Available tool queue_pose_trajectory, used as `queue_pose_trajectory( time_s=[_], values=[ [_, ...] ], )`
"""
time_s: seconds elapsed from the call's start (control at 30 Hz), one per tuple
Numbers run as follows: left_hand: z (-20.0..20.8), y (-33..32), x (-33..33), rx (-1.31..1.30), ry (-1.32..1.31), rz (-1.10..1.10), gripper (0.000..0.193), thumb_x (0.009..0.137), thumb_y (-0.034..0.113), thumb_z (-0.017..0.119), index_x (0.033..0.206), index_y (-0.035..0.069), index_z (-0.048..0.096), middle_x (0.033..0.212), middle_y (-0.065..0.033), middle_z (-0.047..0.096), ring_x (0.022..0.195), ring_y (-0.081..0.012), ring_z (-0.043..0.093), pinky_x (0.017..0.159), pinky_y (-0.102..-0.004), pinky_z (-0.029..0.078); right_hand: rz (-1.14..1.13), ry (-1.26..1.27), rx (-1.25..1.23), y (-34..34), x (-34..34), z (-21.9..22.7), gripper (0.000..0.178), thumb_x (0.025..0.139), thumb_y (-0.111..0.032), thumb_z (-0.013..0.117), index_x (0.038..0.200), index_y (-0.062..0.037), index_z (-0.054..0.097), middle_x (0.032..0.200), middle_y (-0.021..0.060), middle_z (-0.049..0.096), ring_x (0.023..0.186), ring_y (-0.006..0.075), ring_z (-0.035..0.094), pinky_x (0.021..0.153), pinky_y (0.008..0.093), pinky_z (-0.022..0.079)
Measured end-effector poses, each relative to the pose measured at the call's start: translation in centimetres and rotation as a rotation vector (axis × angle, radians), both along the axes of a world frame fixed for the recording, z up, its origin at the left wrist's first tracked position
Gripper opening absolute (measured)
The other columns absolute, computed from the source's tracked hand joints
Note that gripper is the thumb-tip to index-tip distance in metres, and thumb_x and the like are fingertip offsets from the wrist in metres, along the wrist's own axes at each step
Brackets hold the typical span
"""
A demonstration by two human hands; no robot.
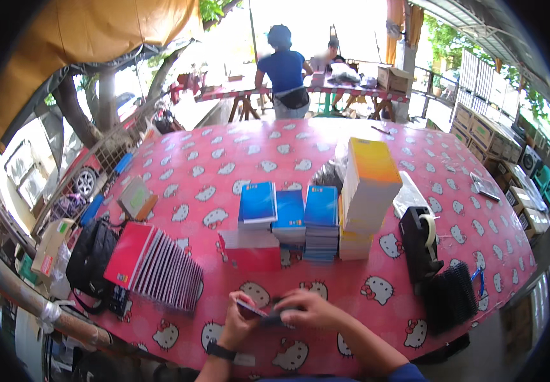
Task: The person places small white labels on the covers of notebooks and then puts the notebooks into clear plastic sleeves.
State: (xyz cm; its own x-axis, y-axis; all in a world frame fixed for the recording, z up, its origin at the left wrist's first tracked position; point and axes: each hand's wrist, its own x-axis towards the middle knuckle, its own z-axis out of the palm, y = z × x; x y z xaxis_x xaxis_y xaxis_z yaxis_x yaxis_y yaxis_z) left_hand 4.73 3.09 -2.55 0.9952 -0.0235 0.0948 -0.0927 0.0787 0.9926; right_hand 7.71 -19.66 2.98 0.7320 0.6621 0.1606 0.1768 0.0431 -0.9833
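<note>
Close to the table's front edge, my left hand (239, 318) is closed around a thin notebook (250, 309), seen nearly edge-on with a little red showing. My right hand (313, 310) is beside it, fingers bent over a dark, blurred thing (281, 311) that touches or overlaps the notebook's right end. Just beyond my hands lies a small pile of red notebooks (250, 254). Behind it stand piles of blue notebooks (321, 210) and a tall stack of yellow-orange notebooks (370, 178). A long, leaning row of red notebooks (154, 267) is to my left.
At the right sit a black tape dispenser (420, 245) and a bundle of black binding coils (448, 296). A black bag (90, 261) rests at the left edge. The pink patterned tablecloth (224, 146) covers the table. Two people are at a farther table (224, 92); cardboard boxes (488, 137) are stacked right.
</note>
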Motion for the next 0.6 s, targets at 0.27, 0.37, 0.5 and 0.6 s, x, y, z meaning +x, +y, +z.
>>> queue_pose_trajectory(
  time_s=[0.27, 0.37, 0.5, 0.6],
  values=[
    [-2.7, 0.3, 1.2, 0.065, -0.128, -0.130, 0.055, 0.063, -0.003, 0.079, 0.099, 0.011, 0.040, 0.090, -0.0007, 0.046, 0.084, -0.0098, 0.050, 0.076, -0.0265, 0.046, -0.246, -0.097, -0.378, 1.0, 1.2, -1.1, 0.031, 0.083, -0.031, 0.067, 0.099, -0.0046, 0.069, 0.097, 0.0141, 0.064, 0.093, 0.0234, 0.059, 0.083, 0.0351, 0.046],
    [-1.8, -0.2, 1.3, 0.057, -0.140, -0.117, 0.054, 0.063, -0.003, 0.079, 0.097, 0.011, 0.039, 0.089, 0.0002, 0.046, 0.084, -0.0088, 0.049, 0.076, -0.0253, 0.045, -0.175, 0.053, 0.015, 0.9, 0.3, -1.3, 0.032, 0.081, -0.033, 0.067, 0.098, -0.0062, 0.070, 0.103, 0.0179, 0.062, 0.102, 0.0279, 0.055, 0.088, 0.0367, 0.043],
    [-1.8, 0.1, 1.3, 0.073, -0.173, -0.096, 0.055, 0.062, 0.001, 0.082, 0.095, 0.011, 0.040, 0.089, 0.0010, 0.047, 0.083, -0.0074, 0.048, 0.075, -0.0237, 0.044, -0.309, -0.095, -0.466, 1.7, 1.4, -1.0, 0.036, 0.083, -0.036, 0.066, 0.105, -0.0085, 0.068, 0.111, 0.0167, 0.059, 0.110, 0.0254, 0.053, 0.092, 0.0368, 0.041],
    [-2.2, 0.4, 0.8, 0.115, -0.198, -0.090, 0.056, 0.061, 0.005, 0.085, 0.094, 0.011, 0.040, 0.089, 0.0008, 0.047, 0.082, -0.0076, 0.047, 0.075, -0.0241, 0.043, -0.128, 0.022, 0.004, 2.3, -0.2, -0.6, 0.037, 0.082, -0.037, 0.067, 0.106, -0.0090, 0.068, 0.111, 0.0179, 0.059, 0.109, 0.0282, 0.053, 0.091, 0.0366, 0.042]
  ],
)
